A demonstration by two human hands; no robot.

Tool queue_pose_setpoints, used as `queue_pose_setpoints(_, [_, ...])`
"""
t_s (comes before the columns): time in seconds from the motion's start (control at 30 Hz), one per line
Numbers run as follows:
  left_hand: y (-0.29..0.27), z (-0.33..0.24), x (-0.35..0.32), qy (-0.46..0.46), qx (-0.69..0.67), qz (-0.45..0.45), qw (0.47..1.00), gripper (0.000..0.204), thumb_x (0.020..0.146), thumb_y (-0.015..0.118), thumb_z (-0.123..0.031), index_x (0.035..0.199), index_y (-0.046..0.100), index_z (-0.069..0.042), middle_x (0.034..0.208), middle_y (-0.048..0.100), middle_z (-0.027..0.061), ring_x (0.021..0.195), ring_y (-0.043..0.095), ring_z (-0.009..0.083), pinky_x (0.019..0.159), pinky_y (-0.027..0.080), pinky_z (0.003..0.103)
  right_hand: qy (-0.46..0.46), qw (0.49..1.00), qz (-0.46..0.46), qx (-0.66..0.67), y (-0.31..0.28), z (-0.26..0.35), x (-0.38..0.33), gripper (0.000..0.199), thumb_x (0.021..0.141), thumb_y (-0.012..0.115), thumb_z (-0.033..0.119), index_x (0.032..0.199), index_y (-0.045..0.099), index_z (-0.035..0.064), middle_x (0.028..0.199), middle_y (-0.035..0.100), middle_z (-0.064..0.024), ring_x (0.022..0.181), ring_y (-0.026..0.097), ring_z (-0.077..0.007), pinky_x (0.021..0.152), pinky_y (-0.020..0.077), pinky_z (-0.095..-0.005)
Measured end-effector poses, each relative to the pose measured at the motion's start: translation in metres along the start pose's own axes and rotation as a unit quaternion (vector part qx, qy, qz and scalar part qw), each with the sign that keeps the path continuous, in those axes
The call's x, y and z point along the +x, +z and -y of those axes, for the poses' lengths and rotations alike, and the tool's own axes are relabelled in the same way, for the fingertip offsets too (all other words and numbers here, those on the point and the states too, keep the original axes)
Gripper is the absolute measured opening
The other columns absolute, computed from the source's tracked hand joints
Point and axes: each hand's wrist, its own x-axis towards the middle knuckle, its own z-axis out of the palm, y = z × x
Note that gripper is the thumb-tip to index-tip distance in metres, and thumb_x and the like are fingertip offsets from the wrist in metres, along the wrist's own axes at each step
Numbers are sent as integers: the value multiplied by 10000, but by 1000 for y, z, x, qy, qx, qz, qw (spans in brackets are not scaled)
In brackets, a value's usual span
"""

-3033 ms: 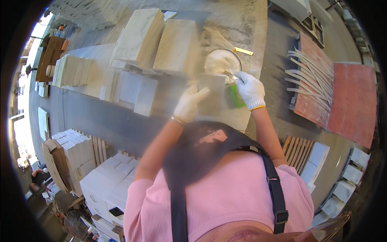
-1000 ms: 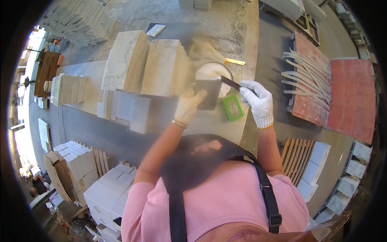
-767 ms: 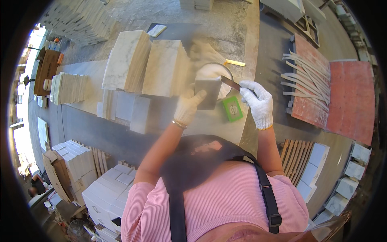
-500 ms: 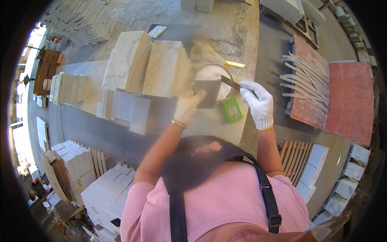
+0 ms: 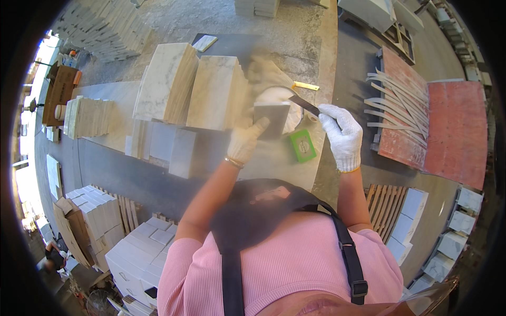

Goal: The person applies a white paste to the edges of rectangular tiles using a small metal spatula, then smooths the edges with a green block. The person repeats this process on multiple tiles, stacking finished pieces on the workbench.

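My left hand, in a white knit glove, grips a small grey tile by its left edge, thumb on the face. My right hand, gloved the same way, is closed round a flat dark scraper blade that points left. Its tip is just off the tile's upper right corner. Behind the tile sits a round bowl of white paste, partly hidden by it. A green box lies on the table below the bowl, between my hands. A yellow-handled tool lies beyond the bowl.
Stacked marble tiles stand left of my left hand, with another stack beside them. A red board and a pile of pale strips are to the right. White boxes are at lower left.
My right hand has moved slightly right and down, drawing the scraper off the tile's upper corner. The left hand and tile have hardly moved.
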Motion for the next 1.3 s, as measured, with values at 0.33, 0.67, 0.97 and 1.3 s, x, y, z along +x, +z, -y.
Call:
queue_pose_setpoints(0.33, [1,3,0,2,-48,11,999,496,954,724,-259,1330,565,23,1206,672,96,1090,608,160,960,488,306,283,926,58,244,9,19,16,238,921,679,81,1145,733,23,872,718,-35,656,603,-60,577,450,-199])
queue_pose_setpoints(0.67, [1,6,-1,-3,-31,8,999,474,939,730,-208,1327,574,15,1227,666,90,1110,606,163,963,487,312,356,876,80,316,24,22,20,221,910,686,86,1115,735,18,798,706,-31,604,586,-61,540,424,-200])
queue_pose_setpoints(0.97, [2,7,-5,-8,-11,-5,1000,470,930,736,-187,1327,592,19,1254,665,98,1146,597,174,985,470,310,350,895,57,269,20,21,20,223,896,691,96,1098,739,15,791,696,-33,598,583,-71,529,424,-208])
queue_pose_setpoints(1.3, [1,7,-7,-11,-39,-4,999,471,920,746,-182,1318,599,23,1260,666,98,1147,594,169,991,465,308,342,895,63,278,24,30,17,227,902,685,83,1113,736,18,799,693,-30,604,575,-65,546,421,-203])
